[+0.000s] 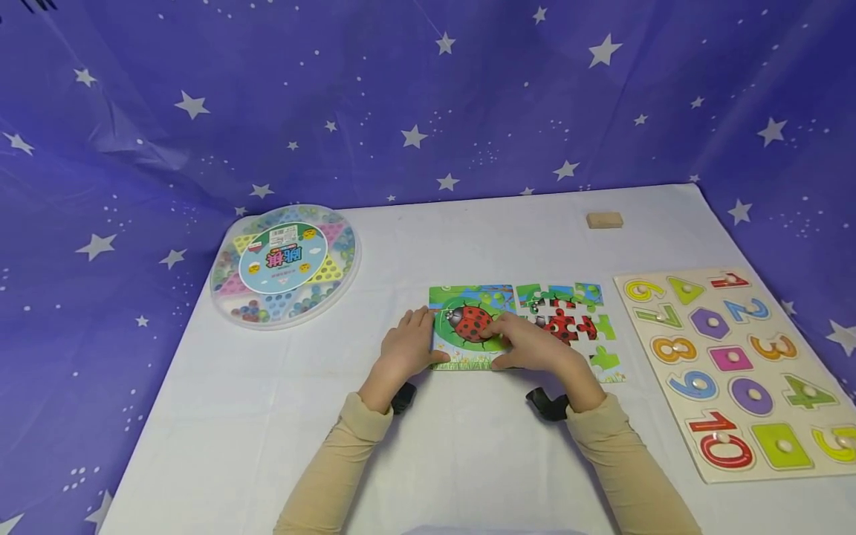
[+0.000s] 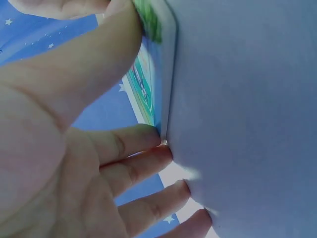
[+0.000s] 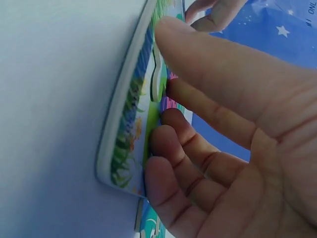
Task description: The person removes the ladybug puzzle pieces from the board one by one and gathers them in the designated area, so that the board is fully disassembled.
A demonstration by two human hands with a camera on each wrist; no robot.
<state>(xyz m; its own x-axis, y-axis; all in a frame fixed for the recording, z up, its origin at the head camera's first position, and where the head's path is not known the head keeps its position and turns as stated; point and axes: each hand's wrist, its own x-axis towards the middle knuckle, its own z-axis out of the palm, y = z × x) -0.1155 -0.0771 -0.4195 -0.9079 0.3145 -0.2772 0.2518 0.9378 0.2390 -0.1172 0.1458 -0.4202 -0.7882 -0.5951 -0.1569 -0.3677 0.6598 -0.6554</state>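
Observation:
A ladybug jigsaw puzzle (image 1: pixel 461 297) lies flat on the white table, its left half largely filled in. My left hand (image 1: pixel 404 348) rests at its left edge; the fingers are fairly straight against the side and the thumb (image 2: pixel 114 44) lies on the near corner. Over the middle of the picture my right hand (image 1: pixel 535 345) has bent fingers (image 3: pixel 166 141) and thumb on the board. Between that thumb and forefinger a puzzle piece (image 3: pixel 156 82) with a raised white edge shows, pinched. The palm hides part of the picture.
Several loose ladybug puzzle pieces (image 1: pixel 562 325) lie right of the picture. A number-and-shape peg board (image 1: pixel 675 386) is at the right. A round marble game box (image 1: pixel 354 271) stands at the back left, and a small wooden block (image 1: pixel 605 220) at the back right.

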